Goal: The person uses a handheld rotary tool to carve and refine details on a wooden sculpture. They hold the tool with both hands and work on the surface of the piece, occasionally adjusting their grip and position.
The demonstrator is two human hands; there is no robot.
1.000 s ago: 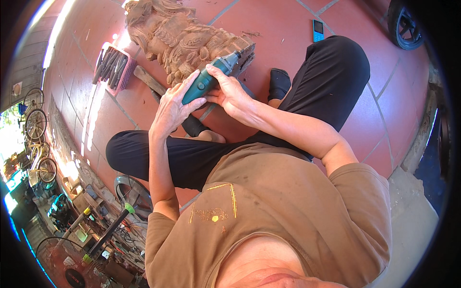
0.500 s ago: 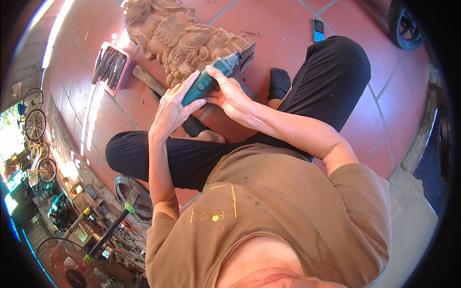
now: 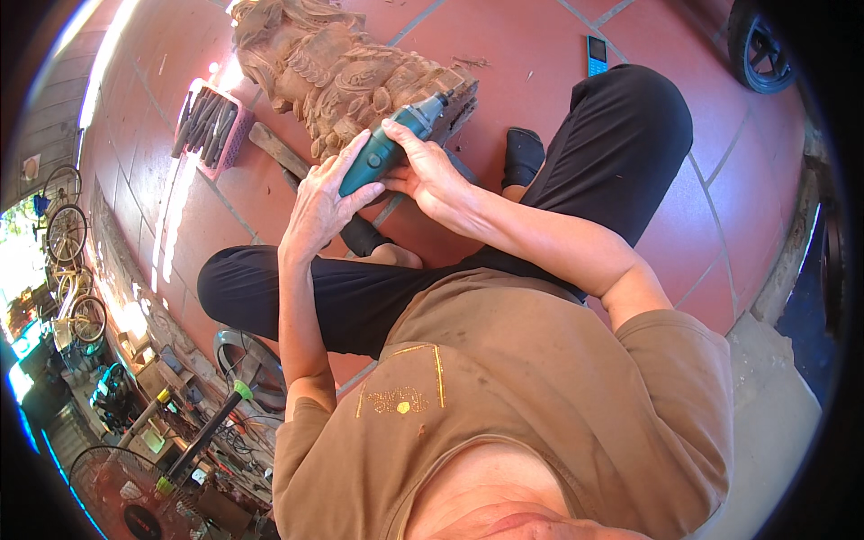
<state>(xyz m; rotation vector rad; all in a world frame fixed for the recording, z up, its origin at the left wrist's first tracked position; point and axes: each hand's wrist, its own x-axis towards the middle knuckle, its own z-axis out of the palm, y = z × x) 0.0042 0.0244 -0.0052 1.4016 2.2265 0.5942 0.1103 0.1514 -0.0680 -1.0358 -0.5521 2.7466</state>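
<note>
Both of my hands grip a teal rotary tool [image 3: 376,165], tilted with its grey nose up and to the right. My left hand [image 3: 322,200] wraps the rear end, its thumb along the lower side. Toward the front, my right hand [image 3: 428,178] holds the body with the thumb on top and fingers curled underneath. The tool's tip lies over the near right end of a brown carved wooden figure [image 3: 346,76], which rests on the floor in front of me. Whether the tip touches the wood, I cannot tell.
Left of the carving, a pink basket [image 3: 236,144] holds several dark chisel-like tools [image 3: 205,126]. A wooden mallet-like handle [image 3: 277,151] lies beside my left foot. A phone [image 3: 597,56] lies on the tiled floor beyond my right knee. A fan [image 3: 126,504] stands lower left, a wheel [image 3: 760,49] upper right.
The tool's nose has shifted very slightly up and left, with both hands keeping their hold. My right knee has moved a little. The carving stays put.
</note>
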